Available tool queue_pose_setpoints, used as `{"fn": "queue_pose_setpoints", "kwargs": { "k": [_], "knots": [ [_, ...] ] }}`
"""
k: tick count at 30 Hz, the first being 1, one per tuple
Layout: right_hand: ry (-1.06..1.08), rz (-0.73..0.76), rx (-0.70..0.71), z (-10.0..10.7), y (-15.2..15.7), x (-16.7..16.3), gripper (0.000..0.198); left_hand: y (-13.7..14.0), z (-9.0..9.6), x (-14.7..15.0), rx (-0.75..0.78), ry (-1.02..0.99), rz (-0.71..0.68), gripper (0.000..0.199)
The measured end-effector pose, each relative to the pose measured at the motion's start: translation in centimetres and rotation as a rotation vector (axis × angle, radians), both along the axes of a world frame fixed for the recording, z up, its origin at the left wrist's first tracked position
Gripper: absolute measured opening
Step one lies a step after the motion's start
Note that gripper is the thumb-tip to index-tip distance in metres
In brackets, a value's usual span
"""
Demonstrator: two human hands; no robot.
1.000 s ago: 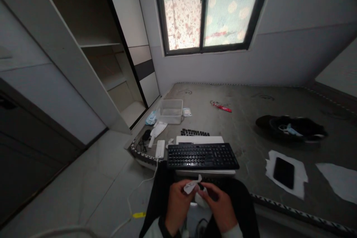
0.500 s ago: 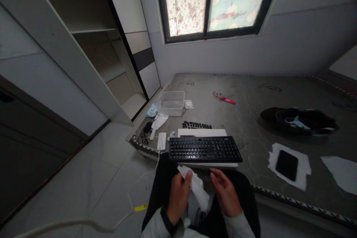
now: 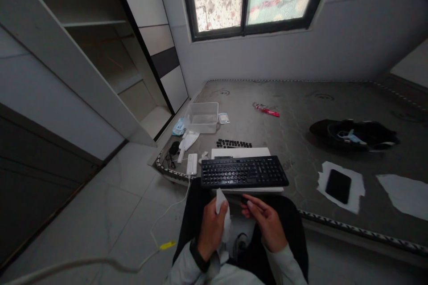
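Note:
My left hand is closed round a white tissue, its thumb pressed on top. To its right, my right hand pinches a small black keycap between thumb and fingertips, partly hidden by them. Just beyond both hands lies a black keyboard, resting on a white flat box near the bed's edge. Several loose black keycaps are lined up in rows behind it.
Left of the keyboard are a white power strip, a black mouse and a see-through plastic box. At right, a phone lies on white paper, with a dark shoe-like bag behind. A red strap lies farther back.
My right hand has moved left and turned inward, bringing the keycap into plainer view. The tissue has gathered closer into my left hand. The whole view has tilted slightly down.

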State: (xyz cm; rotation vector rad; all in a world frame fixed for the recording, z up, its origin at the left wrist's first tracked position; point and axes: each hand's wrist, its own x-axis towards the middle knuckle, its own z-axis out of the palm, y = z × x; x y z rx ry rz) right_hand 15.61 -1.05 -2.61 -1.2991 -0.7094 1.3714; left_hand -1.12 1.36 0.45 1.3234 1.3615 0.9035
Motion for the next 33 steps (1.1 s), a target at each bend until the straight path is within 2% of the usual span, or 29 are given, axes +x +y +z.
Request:
{"fn": "queue_pose_setpoints", "kwargs": {
  "k": [6, 9, 16, 24, 28, 33],
  "knots": [
    [-0.066, -0.025, 0.017, 0.2, 0.5, -0.5, 0.045, 0.5, -0.7, -0.2, 0.011, 0.036, 0.03, 0.028],
    [-0.126, -0.009, 0.039, -0.5, 1.0, -0.9, 0.041, 0.9, -1.0, -0.3, -0.003, 0.024, 0.047, 0.025],
    [-0.349, 0.132, 0.085, -2.1, 3.0, -3.0, 0.031, 2.4, -2.0, -1.0, -0.026, -0.037, 0.011, 0.021],
    [-0.408, 0.18, 0.085, -3.9, 5.9, -6.3, 0.03, 4.5, -4.2, -3.9, -0.072, 0.016, 0.094, 0.022],
    [-0.488, 0.264, 0.115, -4.9, 7.9, -7.4, 0.029, 6.7, -6.0, -5.7, -0.085, 0.076, 0.117, 0.026],
    [-0.668, 0.378, 0.173, -6.4, 10.6, -8.4, 0.026, 11.5, -8.5, -8.0, -0.062, 0.104, 0.184, 0.029]
  ]
}}
